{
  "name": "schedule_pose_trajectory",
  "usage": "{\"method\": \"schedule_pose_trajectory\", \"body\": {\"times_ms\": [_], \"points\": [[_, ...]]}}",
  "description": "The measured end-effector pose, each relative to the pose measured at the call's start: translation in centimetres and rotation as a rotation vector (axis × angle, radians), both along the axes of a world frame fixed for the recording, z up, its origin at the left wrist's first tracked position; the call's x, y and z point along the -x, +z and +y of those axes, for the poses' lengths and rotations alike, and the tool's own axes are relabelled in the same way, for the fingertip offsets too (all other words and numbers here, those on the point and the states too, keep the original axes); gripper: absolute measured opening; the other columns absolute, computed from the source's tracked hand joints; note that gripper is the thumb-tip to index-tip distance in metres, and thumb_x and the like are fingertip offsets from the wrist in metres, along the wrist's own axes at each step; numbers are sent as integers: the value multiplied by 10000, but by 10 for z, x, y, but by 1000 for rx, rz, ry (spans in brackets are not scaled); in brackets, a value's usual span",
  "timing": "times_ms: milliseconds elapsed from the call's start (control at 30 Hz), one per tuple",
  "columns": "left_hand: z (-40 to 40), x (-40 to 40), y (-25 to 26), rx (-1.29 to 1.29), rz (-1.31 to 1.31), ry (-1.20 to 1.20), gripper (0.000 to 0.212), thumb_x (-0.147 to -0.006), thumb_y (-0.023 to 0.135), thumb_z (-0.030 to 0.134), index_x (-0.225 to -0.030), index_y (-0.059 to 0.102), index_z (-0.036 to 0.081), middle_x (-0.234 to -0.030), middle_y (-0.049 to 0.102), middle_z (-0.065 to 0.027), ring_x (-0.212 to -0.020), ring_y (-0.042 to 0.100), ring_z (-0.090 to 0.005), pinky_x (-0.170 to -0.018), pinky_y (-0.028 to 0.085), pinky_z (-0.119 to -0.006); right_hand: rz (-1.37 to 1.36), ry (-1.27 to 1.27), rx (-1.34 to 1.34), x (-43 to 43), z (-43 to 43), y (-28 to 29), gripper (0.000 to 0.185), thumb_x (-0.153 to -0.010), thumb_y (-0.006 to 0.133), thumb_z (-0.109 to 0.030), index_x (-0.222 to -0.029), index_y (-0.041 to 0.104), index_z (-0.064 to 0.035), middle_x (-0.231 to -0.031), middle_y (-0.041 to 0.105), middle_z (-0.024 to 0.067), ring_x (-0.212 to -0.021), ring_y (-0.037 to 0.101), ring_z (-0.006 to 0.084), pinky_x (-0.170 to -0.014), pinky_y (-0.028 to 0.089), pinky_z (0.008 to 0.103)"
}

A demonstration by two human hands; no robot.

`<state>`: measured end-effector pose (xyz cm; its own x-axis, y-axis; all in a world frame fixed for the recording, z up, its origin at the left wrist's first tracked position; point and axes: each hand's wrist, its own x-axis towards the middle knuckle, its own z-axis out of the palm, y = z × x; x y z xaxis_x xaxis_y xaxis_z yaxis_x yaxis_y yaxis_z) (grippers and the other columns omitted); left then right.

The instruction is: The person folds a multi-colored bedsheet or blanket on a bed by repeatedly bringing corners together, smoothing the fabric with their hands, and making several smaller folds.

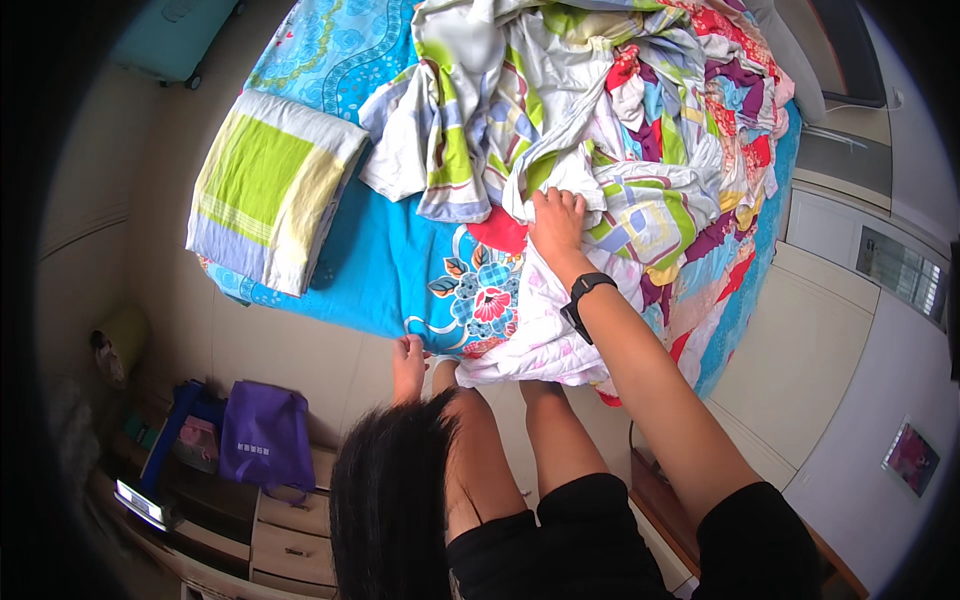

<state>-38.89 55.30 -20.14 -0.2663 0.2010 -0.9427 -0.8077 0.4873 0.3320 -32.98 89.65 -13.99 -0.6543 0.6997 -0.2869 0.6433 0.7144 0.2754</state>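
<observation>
My right hand [556, 225], with a black watch on the wrist, reaches onto the bed. Its fingers curl over a white part of a crumpled checked cloth [450, 161] in white, green and blue. Under that forearm lies a pink-and-white quilted cloth [559, 330], hanging over the near bed edge. My left hand [409, 367] is low beside that edge, by the blue flowered bedsheet [375, 255]. Its fingers are partly curled, and whether they hold anything is not visible. A folded checked cloth [274, 187] lies flat at the left of the bed.
A multicoloured patchwork cover [712, 255] is heaped along the bed's right side. Behind my left stand a wooden drawer unit [292, 540] and a purple bag [266, 435] bearing writing. A teal suitcase [176, 37] stands at the far left. White cabinets [825, 225] line the right.
</observation>
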Motion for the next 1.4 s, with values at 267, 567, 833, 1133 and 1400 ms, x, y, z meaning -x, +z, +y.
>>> {"method": "schedule_pose_trajectory", "body": {"times_ms": [267, 567, 833, 1133, 1400], "points": [[52, -25, 73, -124, 312, -207, 247, -944, 481, 268, -1015, 514, 34, -903, 595, -60, -766, 584, -144, -700, 455, -287, 727, -149, 208, -71, -41, 77, 261, -832, 604, -247, -718, 552, -18, -723, 526, 125, -744, 522, 317, -713, 400, 425], [185, -107, 299, -477, 170, -385, 624, -919, 533, 348, -1352, 218, 27, -1203, 495, -172, -1055, 557, -262, -823, 493, -412, 920, -48, 577, -235, -137, 284, 107, -785, 642, -150, -743, 571, -81, -715, 600, 59, -685, 592, 254, -647, 447, 377], [218, -210, 404, -447, -13, -638, 671, -892, 577, 344, -1369, 206, 54, -1279, 416, -177, -1029, 551, -263, -829, 503, -396, 1205, -189, 667, -336, -107, 431, 144, -846, 581, -113, -750, 536, -16, -672, 567, 120, -625, 570, 321, -558, 424, 394], [255, -197, 348, -947, -72, -513, 523, -894, 525, 266, -1320, 281, 85, -1146, 496, -163, -985, 557, -278, -832, 488, -404, 1379, -82, 677, -371, -139, 548, 108, -816, 563, -39, -716, 522, -32, -647, 538, 91, -578, 541, 278, -516, 404, 344], [292, -171, 435, -848, 178, -235, 154, -738, 481, -19, -844, 453, 90, -739, 469, -8, -625, 467, -105, -574, 411, -235, 1116, -462, 563, -407, -183, 546, 114, -861, 569, -128, -820, 555, -23, -744, 573, 129, -700, 589, 317, -624, 462, 366]]}}
